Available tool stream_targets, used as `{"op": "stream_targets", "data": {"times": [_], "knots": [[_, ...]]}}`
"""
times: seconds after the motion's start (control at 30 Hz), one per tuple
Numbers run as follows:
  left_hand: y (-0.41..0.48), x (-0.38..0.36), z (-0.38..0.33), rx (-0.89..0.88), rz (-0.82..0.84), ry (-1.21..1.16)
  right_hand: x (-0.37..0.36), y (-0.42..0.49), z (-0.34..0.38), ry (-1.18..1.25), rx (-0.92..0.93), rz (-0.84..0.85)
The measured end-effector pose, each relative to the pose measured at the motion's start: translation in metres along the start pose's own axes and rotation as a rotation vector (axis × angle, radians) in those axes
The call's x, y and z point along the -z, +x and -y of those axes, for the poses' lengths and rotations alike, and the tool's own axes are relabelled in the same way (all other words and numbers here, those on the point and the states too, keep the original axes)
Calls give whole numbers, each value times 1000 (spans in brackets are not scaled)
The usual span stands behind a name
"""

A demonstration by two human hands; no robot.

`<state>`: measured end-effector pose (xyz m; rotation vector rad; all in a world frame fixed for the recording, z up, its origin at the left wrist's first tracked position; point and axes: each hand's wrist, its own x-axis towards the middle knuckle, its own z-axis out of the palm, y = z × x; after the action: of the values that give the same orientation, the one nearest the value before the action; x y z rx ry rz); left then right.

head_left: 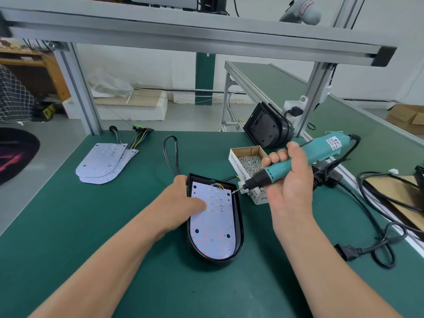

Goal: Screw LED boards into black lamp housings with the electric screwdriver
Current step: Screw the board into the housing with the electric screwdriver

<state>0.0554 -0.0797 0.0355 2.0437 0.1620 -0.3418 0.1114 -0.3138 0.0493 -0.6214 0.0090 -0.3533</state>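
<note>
Left hand (185,200) gripping the black lamp housing (239,226), right hand (289,180) wrapped round the electric screwdriver (321,148), we judge this LED board (215,226) barely started, spare boards (103,161) upper left untouched.

A green-topped workbench (91,226) stands under a grey metal frame, with 1 post (78,88) at the far left, another (319,92) at the far right, and a wide beam (183,35) overhead. Behind it is a white wall (146,63) with a dark green pillar (205,79). The floor (41,143) is pale grey. A white foam block (137,109) lies near the wall, and a wooden desk (27,65) stands at the left. A long green table (344,106) runs off to the right, with cardboard boxes (406,115) beyond. The light is soft and even.
</note>
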Motion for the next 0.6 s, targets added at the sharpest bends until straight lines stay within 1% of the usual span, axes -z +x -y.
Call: {"op": "stream_targets", "data": {"times": [0.2,0.6], "knots": [[1,-2,0,-2,-3,-45,-2,-4,-5,-85,21,51],[-2,-3,-4,21,-9,-34,-4,-7,-8,-170,60,125]]}}
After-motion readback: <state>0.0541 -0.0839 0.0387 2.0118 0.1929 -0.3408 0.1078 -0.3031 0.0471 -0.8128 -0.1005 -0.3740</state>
